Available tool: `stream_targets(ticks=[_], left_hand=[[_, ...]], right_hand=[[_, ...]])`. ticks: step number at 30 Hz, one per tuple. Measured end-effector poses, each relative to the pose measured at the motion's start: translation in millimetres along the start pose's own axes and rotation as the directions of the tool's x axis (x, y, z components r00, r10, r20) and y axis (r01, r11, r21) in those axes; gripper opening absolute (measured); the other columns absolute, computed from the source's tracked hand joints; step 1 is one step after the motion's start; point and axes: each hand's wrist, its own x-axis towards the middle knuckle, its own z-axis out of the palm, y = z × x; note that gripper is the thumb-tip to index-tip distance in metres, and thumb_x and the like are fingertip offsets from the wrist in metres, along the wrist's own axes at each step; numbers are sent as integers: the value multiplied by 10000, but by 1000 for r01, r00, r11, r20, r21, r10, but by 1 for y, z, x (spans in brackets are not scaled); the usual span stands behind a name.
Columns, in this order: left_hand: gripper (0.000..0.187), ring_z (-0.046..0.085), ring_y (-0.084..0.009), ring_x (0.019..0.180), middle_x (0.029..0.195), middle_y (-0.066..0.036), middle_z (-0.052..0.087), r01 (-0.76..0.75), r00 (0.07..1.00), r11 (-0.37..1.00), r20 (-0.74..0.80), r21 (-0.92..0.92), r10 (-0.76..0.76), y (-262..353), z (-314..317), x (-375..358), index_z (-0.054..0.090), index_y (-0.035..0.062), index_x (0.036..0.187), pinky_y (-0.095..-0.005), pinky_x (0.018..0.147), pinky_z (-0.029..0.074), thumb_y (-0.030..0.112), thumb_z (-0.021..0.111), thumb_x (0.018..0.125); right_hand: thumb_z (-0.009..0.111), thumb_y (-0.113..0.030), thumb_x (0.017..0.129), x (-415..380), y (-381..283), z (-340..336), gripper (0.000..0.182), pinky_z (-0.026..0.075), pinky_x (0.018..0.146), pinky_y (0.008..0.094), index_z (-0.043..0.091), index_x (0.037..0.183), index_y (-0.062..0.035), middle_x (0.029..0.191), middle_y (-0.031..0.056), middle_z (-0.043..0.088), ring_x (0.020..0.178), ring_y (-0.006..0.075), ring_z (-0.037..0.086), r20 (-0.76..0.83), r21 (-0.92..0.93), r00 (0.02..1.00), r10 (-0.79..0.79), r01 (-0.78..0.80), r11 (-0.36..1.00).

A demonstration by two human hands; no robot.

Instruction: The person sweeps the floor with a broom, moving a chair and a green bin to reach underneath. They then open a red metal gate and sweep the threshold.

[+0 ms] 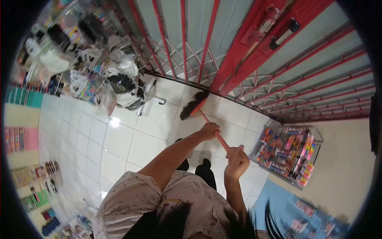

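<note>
Hair point(175, 223): dark strands, nearest the lens, along the bottom edge.
Shirt point(195, 199): light, printed, just beyond the hair, short sleeve on the left arm.
Right hand point(237, 161): closed around the upper part of the handle, thumb side up.
Left hand point(209, 131): wrapped around the same handle, further down, nearer the bristles; gap between the hands.
Broom point(197, 109): orange-red handle point(221, 140) slants from the right hand down to the head; dark bristles point(187, 111) at the floor, near the foot of the gate.
Floor point(151, 137): white glossy tiles, bright reflections on the left side.
Feet point(206, 163): dark, below the arms, behind the broom head.
Gate point(234, 67): red uprights, pale folding lattice, grey panels behind.
Basket point(276, 172): wire, filled with colourful packets, beside the wall, right side.
Hanging goods point(91, 59): plastic-wrapped items bunched at upper left, contents hard to make out.
Blue panel point(278, 199): lower right, packets on it.
</note>
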Motion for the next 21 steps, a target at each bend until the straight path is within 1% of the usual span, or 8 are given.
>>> stream_targets(ticks=[2, 6, 9, 11, 13, 16, 19, 21], left_hand=[[197, 597, -297, 726, 676, -110, 567, -94, 993, 994, 63, -56, 97, 14, 14, 4, 549, 86, 697, -412, 631, 454, 255, 614, 775], [215, 598, -303, 731, 686, -118, 582, -193, 974, 979, 113, -59, 199, 54, 24, -2, 546, 82, 696, -518, 715, 414, 262, 624, 784], [215, 575, -317, 760, 662, -111, 549, -114, 984, 992, 143, 52, 106, 112, 9, -6, 521, 70, 699, -471, 756, 396, 219, 650, 784], [163, 556, -313, 816, 729, -109, 553, -142, 981, 988, 121, -60, 149, 154, -7, -21, 525, 52, 762, -444, 786, 392, 165, 643, 764], [156, 545, -307, 837, 763, -113, 555, -202, 967, 970, 131, -133, 219, 187, -18, -37, 519, 45, 790, -437, 800, 387, 141, 637, 754], [172, 555, -307, 830, 789, -121, 570, -181, 949, 964, 221, -192, 223, 208, -8, -62, 525, 38, 843, -422, 798, 392, 139, 635, 757], [149, 576, -310, 812, 781, -128, 588, -84, 937, 978, 319, -191, 142, 192, 20, -74, 551, 31, 820, -424, 772, 407, 145, 633, 773], [134, 577, -306, 821, 779, -112, 583, -18, 938, 986, 340, -168, 76, 176, 36, -78, 550, 57, 789, -438, 747, 403, 154, 637, 759]], right_hand=[[364, -188, 990, -5, -12, -2, 484, 287, 468, 259, 342, 537, -19, 506, 20, 411, 481, 100, 337, -87, -72, 992, -86, 80, 994], [403, -204, 979, -15, -37, -16, 483, 303, 466, 258, 343, 530, -35, 511, 36, 412, 475, 104, 364, -227, -20, 974, -18, 14, 1000], [447, -250, 958, -20, -55, -50, 490, 311, 447, 279, 339, 522, -52, 506, 35, 394, 431, 112, 320, -219, 4, 961, -171, 176, 984], [468, -307, 939, -25, -68, -83, 477, 323, 421, 310, 340, 546, -70, 501, 38, 379, 385, 123, 305, -233, 161, 903, -361, 402, 901], [450, -348, 940, -30, -99, -99, 451, 345, 449, 316, 356, 593, -75, 505, 33, 365, 363, 125, 322, -341, 367, 880, -330, 448, 816], [441, -391, 934, -27, -107, -115, 435, 309, 499, 290, 380, 632, -85, 513, 24, 352, 410, 110, 321, -444, 199, 783, -435, 560, 804], [428, -353, 941, -24, -84, -107, 440, 292, 528, 290, 317, 600, -98, 564, 8, 332, 475, 121, 269, -437, 25, 852, -288, 331, 943], [445, -307, 944, -31, -73, -83, 453, 259, 460, 281, 321, 571, -82, 532, 21, 370, 466, 119, 300, -545, -1, 837, -46, 54, 999]])
